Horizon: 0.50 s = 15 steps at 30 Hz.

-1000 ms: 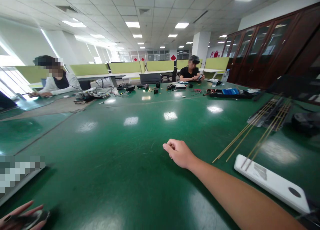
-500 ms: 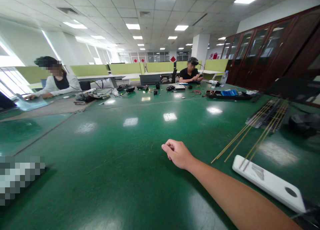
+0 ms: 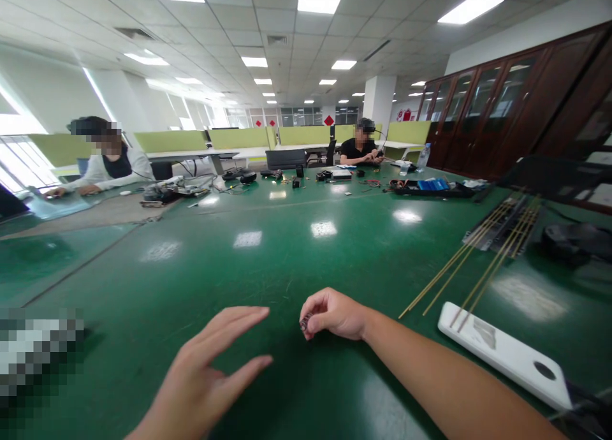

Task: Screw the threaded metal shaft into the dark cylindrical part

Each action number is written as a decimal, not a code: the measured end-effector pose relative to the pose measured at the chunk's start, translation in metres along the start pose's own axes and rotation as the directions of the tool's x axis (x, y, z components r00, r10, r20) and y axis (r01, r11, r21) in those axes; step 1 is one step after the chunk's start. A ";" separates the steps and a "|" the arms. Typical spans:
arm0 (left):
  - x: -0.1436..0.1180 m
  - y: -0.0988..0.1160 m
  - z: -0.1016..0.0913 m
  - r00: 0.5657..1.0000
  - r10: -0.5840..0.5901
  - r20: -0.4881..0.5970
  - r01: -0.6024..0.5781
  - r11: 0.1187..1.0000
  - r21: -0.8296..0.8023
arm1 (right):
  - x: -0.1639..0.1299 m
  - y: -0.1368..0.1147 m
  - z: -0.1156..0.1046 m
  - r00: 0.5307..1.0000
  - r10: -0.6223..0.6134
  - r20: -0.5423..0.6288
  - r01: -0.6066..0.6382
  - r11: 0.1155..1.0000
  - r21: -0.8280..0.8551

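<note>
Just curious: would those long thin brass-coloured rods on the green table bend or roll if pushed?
The long thin brass-coloured rods look very slender, so they probably flex when lifted by one end. Round and lying loose, partly propped on the flat white slab, they would likely roll.

left hand (image 3: 201, 376) now in view, fingers spread, right hand (image 3: 335, 314) drawn nearer, pinching small dark object (image 3: 304, 323)

**Glossy green top, matt brass, smooth plastic**

I see the table (image 3: 287, 255) as a smooth, glossy green surface that mirrors the ceiling lights, with fine scratches near me. The thin rods (image 3: 473, 261) look like dull, brass-coloured metal. The white slab (image 3: 502, 354) under their ends reads as smooth, satin plastic. My right hand (image 3: 335, 314) pinches a small dark piece (image 3: 304, 324), faintly shiny; its material I cannot tell. The cabinets (image 3: 502, 102) are polished dark wood with glass doors.
</note>
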<state>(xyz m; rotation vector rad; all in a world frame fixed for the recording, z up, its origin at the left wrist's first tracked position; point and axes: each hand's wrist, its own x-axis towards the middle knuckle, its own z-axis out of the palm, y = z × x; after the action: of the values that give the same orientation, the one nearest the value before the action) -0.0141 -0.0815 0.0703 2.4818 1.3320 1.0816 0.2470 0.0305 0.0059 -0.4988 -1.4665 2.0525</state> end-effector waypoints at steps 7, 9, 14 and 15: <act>0.056 0.010 0.065 0.986 0.168 -0.011 -0.163 0.930 -0.329 | -0.001 0.002 -0.004 1.000 -0.023 -0.008 0.023 0.996 0.087; 0.054 0.012 0.069 0.991 0.129 -0.024 -0.129 0.927 -0.353 | 0.000 0.003 -0.003 1.000 -0.025 -0.005 0.025 0.995 0.094; 0.031 0.010 0.051 0.996 0.090 -0.019 -0.091 0.958 -0.272 | -0.002 0.002 -0.002 0.997 0.033 0.075 -0.036 0.998 0.045; 0.024 0.008 0.041 0.997 0.065 -0.050 -0.074 0.974 -0.215 | -0.002 0.001 -0.002 0.995 0.048 0.089 -0.051 0.998 0.034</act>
<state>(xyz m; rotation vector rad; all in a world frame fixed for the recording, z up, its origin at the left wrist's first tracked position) 0.0261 -0.0595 0.0566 2.3731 1.0789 1.2294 0.2499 0.0305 0.0039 -0.4386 -1.4785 2.1607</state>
